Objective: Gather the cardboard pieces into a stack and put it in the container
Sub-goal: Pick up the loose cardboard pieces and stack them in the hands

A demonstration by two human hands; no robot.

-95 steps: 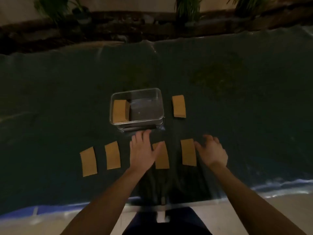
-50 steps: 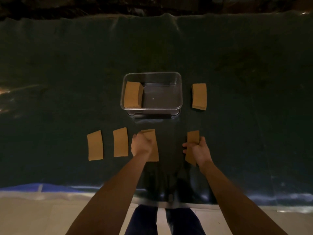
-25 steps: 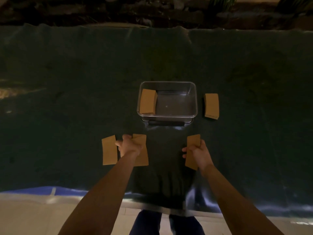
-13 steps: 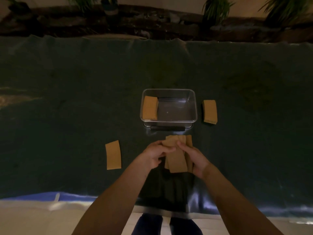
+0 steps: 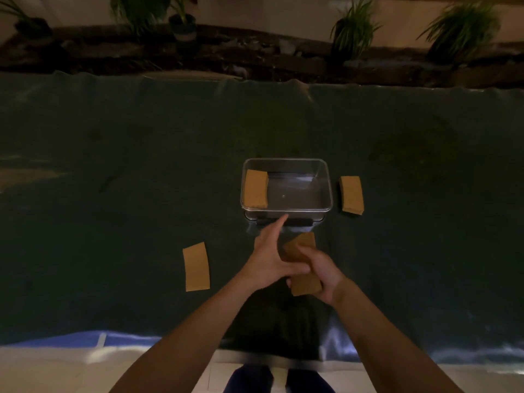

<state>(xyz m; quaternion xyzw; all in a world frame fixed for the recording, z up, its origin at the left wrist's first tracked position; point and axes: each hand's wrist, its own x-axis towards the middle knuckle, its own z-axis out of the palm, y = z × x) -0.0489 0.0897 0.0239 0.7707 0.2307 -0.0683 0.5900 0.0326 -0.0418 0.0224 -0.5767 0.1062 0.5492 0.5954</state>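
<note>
My right hand (image 5: 320, 272) grips a small stack of brown cardboard pieces (image 5: 302, 246) just in front of the clear plastic container (image 5: 329, 191). My left hand (image 5: 268, 259) presses against the stack's left side, its index finger stretched toward the container's near wall. Inside the container, at its left end, lies a cardboard stack (image 5: 256, 188). Another cardboard stack (image 5: 351, 194) rests on the cloth right of the container. A single cardboard piece (image 5: 196, 266) lies flat to the left of my hands.
A dark green cloth (image 5: 113, 180) covers the table, its near edge by a pale floor strip. Potted plants (image 5: 353, 26) and a dark ledge line the far side.
Both hands brought their pieces together into one stack. My right hand now wraps it, and my left hand has loosened with its index finger extended. The left-hand piece on the cloth stayed.
</note>
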